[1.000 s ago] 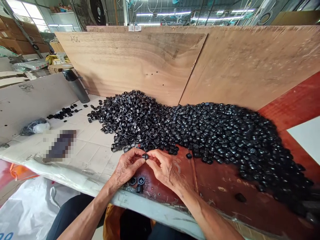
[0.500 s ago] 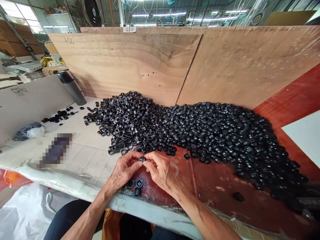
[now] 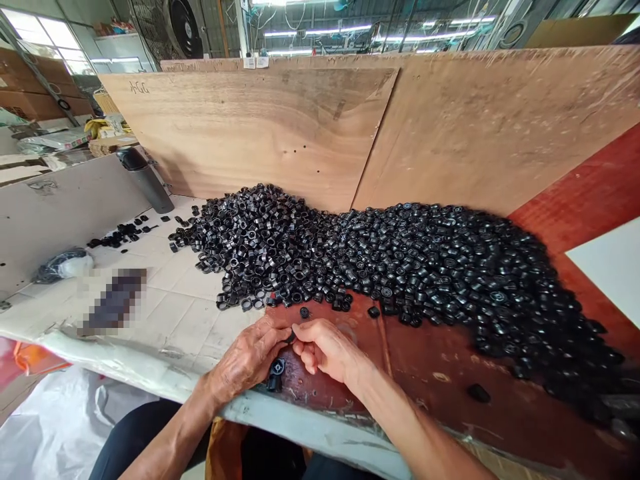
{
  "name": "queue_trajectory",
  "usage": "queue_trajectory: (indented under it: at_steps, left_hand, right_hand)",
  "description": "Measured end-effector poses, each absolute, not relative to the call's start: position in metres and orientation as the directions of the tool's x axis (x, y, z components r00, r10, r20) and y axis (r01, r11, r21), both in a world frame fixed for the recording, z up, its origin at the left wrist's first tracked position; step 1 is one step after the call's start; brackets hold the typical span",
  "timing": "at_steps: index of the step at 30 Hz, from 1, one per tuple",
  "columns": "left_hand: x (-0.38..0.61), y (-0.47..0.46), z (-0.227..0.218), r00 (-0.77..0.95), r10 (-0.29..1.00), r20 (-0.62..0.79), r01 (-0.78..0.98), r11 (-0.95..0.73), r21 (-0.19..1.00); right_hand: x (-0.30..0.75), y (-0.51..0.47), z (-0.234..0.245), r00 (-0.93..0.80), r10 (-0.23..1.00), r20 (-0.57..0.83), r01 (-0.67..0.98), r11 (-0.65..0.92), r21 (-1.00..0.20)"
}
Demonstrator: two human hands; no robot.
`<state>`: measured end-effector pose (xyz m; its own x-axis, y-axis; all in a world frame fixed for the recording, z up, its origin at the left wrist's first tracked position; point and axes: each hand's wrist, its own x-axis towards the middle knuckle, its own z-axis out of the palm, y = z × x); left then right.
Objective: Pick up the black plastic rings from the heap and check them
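Observation:
My left hand (image 3: 253,353) is closed, with its fingertips pinching a small black plastic part (image 3: 290,337) that is mostly hidden. On the same part, the thumb and forefinger of my right hand (image 3: 323,347) are pressed together; its other fingers are curled. Just beyond my fingertips, a black round cap (image 3: 305,312) rests on the reddish-brown board. Close beside my left hand are a round black part with a spoked inside (image 3: 278,366) and another black part (image 3: 273,383). A pile of black rings (image 3: 260,233) stands behind my hands.
A heap of black caps (image 3: 440,260) spreads to the right. Upright plywood (image 3: 250,133) closes off the back. At left are a dark flask (image 3: 145,180), scattered black bits (image 3: 123,235), a plastic bag (image 3: 65,265) and a blurred-out dark object (image 3: 115,298).
A black cap now lies beyond my fingertips. Both hands have come slightly nearer to me, gripping a small part. The leftmost of the near parts no longer shows.

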<state>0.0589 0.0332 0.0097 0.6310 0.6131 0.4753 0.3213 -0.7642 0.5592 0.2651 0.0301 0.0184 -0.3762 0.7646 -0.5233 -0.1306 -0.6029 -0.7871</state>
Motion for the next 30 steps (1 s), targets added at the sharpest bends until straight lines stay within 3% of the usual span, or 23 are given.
queue_trajectory:
  at_steps: [2,4,7,9,10,14,20,24,30]
  left_hand:
    - [0.054,0.026,0.018,0.654,0.643,0.398,0.329,-0.716,0.615]
    - [0.052,0.022,0.026,0.648,0.713,0.268,0.398,-0.617,0.679]
    - [0.055,0.031,0.027,0.413,0.892,0.184,0.602,-0.419,0.680]
    - [0.061,0.046,0.019,0.159,0.945,0.287,0.702,-0.313,0.640]
    - [0.064,0.054,0.014,0.138,0.937,0.322,0.724,-0.317,0.613]
    - [0.073,0.076,-0.002,0.258,0.897,0.359,0.753,-0.419,0.508]
    - [0.072,0.062,-0.003,0.239,0.903,0.358,0.707,-0.414,0.573]
    - [0.068,0.049,0.000,0.198,0.921,0.335,0.687,-0.374,0.622]
    - [0.072,0.050,-0.001,0.318,0.895,0.312,0.675,-0.445,0.589]
  right_hand:
    - [0.266,0.026,0.023,-0.345,0.792,-0.504,0.075,-0.512,-0.856]
    - [0.268,0.023,0.027,-0.188,0.928,-0.323,0.322,-0.252,-0.912]
    - [0.274,0.024,0.028,0.064,0.989,0.134,0.615,0.066,-0.785]
    - [0.277,0.027,0.021,0.053,0.955,0.290,0.713,0.168,-0.681]
    - [0.279,0.030,0.017,-0.007,0.947,0.322,0.736,0.223,-0.639]
    - [0.281,0.038,-0.003,-0.180,0.934,0.307,0.763,0.330,-0.555]
    - [0.281,0.040,-0.006,-0.186,0.939,0.288,0.766,0.322,-0.556]
    - [0.280,0.040,-0.004,-0.176,0.944,0.280,0.712,0.319,-0.625]
    - [0.278,0.040,0.002,-0.200,0.956,0.215,0.612,0.293,-0.734]
